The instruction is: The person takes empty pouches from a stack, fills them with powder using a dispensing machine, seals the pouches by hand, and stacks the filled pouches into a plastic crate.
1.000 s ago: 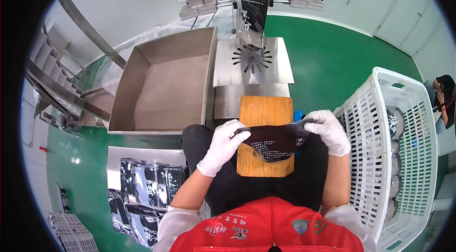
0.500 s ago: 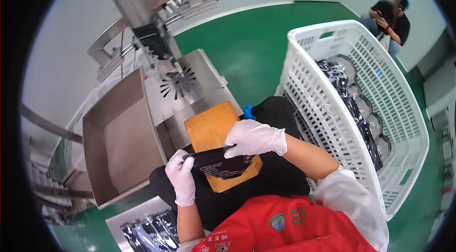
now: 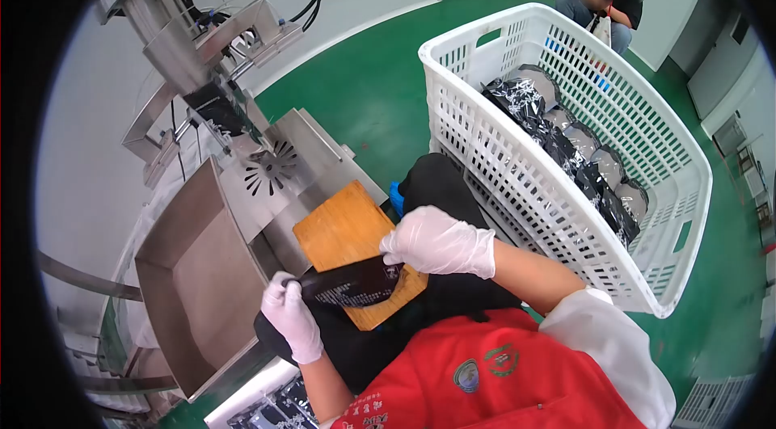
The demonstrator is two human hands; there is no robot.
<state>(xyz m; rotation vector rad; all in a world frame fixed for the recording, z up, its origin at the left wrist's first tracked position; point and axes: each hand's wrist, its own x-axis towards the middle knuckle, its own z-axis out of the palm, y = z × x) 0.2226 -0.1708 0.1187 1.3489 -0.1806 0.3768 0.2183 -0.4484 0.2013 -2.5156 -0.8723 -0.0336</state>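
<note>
Black bag [image 3: 347,282]: in the air between both hands, over the near part of the board [image 3: 339,223] and, at its left end, the trousers [image 3: 440,178]. Contact with the board: cannot tell.

Fingers: left hand [image 3: 291,317], thumb and fingers pinching the left end; right hand [image 3: 440,243], fingertips pressed together on the upper right corner.

Edges and room: steel bin [image 3: 182,223] close on the left of the left hand, its right rim near the knuckles. White crate [image 3: 485,154] to the right of the right hand, a trousered knee between; more bags [image 3: 570,150] lie inside along its left wall. Widest open stretch is the green floor [image 3: 364,90], far side, between machine [image 3: 174,53] and crate.

Orientation: long axis runs left to right, right end slightly farther away. Upper edge fairly straight between grips; lower edge bows toward the wearer. Printed face upward.
</note>
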